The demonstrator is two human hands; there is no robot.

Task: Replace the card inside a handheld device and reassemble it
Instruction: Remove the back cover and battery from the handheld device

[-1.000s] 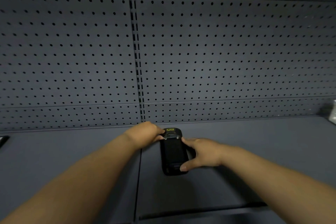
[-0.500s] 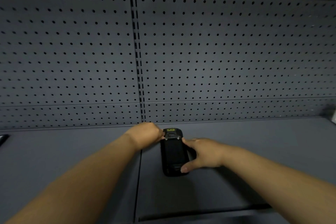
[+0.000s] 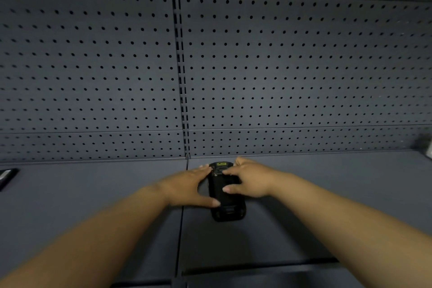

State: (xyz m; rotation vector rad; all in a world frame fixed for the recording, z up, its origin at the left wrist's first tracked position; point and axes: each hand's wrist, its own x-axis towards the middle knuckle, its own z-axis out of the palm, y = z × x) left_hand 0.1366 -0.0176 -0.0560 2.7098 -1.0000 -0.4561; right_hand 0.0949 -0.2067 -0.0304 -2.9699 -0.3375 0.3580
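A black handheld device [image 3: 226,206] lies flat on the dark grey shelf [image 3: 93,194], long axis pointing away from me, with a small yellow label at its far end. My left hand [image 3: 189,188] rests against its left side, fingers by the far end and thumb on the left edge near the middle. My right hand [image 3: 251,179] lies over the far right part, fingertips on the top end and thumb pressed on the back. No card is visible.
A dark pegboard wall [image 3: 280,65] rises right behind the device. A dark flat object [image 3: 7,176] lies at the shelf's far left edge. Something pale and blurred [image 3: 427,147] sits at the far right. A seam [image 3: 181,229] splits the shelf just left of the device.
My right hand slid from the device's lower right side up to its far end. My left hand spread out, its thumb now reaching down the left edge. The device stayed in place.
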